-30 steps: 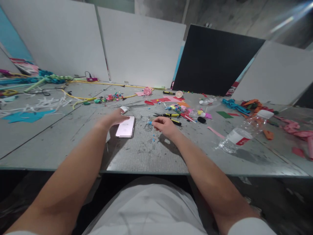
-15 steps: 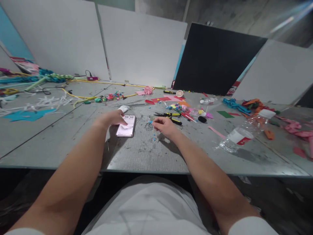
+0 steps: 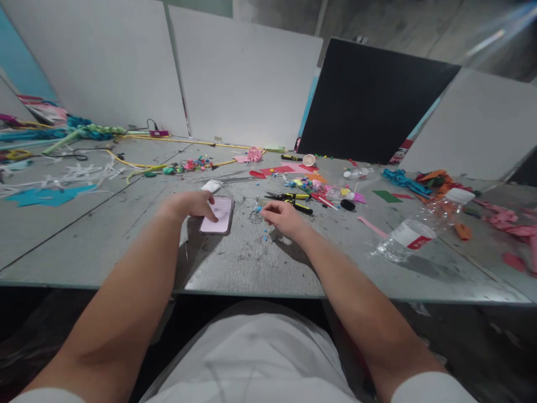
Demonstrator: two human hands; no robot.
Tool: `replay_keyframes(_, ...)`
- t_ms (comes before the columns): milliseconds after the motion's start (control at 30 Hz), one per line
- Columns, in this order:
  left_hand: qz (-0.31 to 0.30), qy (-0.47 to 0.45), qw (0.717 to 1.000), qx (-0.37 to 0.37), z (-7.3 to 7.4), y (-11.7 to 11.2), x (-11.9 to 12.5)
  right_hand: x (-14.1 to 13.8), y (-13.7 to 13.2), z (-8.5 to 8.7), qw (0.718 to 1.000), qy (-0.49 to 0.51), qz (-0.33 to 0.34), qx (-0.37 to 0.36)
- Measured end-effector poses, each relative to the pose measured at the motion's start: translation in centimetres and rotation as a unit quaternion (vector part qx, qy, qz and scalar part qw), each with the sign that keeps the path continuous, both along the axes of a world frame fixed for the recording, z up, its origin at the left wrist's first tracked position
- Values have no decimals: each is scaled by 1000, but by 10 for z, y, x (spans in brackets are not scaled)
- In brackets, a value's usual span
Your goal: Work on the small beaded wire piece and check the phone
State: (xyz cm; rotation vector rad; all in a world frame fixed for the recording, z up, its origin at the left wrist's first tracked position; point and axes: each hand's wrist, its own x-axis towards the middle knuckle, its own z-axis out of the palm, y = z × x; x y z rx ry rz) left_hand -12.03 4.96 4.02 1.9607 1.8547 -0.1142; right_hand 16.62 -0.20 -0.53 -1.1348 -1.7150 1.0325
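A smartphone (image 3: pixel 221 223) lies flat on the table with a pale, nearly blank lit screen. My left hand (image 3: pixel 195 205) reaches over its left side, thumb on the screen and fingers apart, gripping nothing. To the right, my right hand (image 3: pixel 282 216) is closed in a pinch at a thin wire piece with a blue bead (image 3: pixel 258 210); its fingertips partly hide it. Loose blue beads (image 3: pixel 264 235) lie just below. Black-and-yellow pliers (image 3: pixel 293 196) rest behind my right hand. A white object (image 3: pixel 212 186) sits beyond my left hand.
A clear plastic bottle (image 3: pixel 409 238) leans at the right. Colourful beads and scraps (image 3: pixel 310 184) are spread behind the pliers. White strips (image 3: pixel 90 173) and blue paper (image 3: pixel 50 196) lie at the left. White and black boards (image 3: pixel 373 101) stand along the back.
The phone's screen has gone from a large clock display to a nearly blank pale one. My left thumb has shifted slightly on it. My right hand stays in place.
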Motion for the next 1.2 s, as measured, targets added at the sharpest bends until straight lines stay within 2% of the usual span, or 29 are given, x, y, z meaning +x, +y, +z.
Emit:
replay_keyframes(267,0,5,1000,10,1,-2,3,0,0,0,1000,-8,-2,5)
replay_keyframes(567,21,-38,999,9,-3,2,-3,1,0,-1,1000,-6,5,8)
replay_keyframes(667,31,-34,997,59,-2,4,-1,1,0,-1,1000,-17,2,11)
replay_keyframes(767,13,-26,987,158,0,1,9,1,0,-1,999,-36,-3,30)
replay_keyframes(833,-27,-36,975,217,0,-7,22,1,-1,0,997,-59,-11,51)
replay_keyframes(900,-112,-61,960,249,-1,-19,38,1,-3,2,993,-89,-20,80)
replay_keyframes(967,-221,-103,943,228,-6,-32,56,2,-5,4,986,-120,-27,117)
replay_keyframes(1033,-330,-130,914,198,-12,-43,72,3,-5,5,977,-143,-32,153)
replay_keyframes(1067,-364,-134,901,196,-15,-47,78,4,-5,5,974,-149,-34,166)
replay_keyframes(1133,-397,-136,885,204,-21,-52,86,5,-3,5,972,-150,-37,179)
replay_keyframes(1200,-404,-134,880,209,-25,-55,92,6,-1,4,973,-143,-44,178)
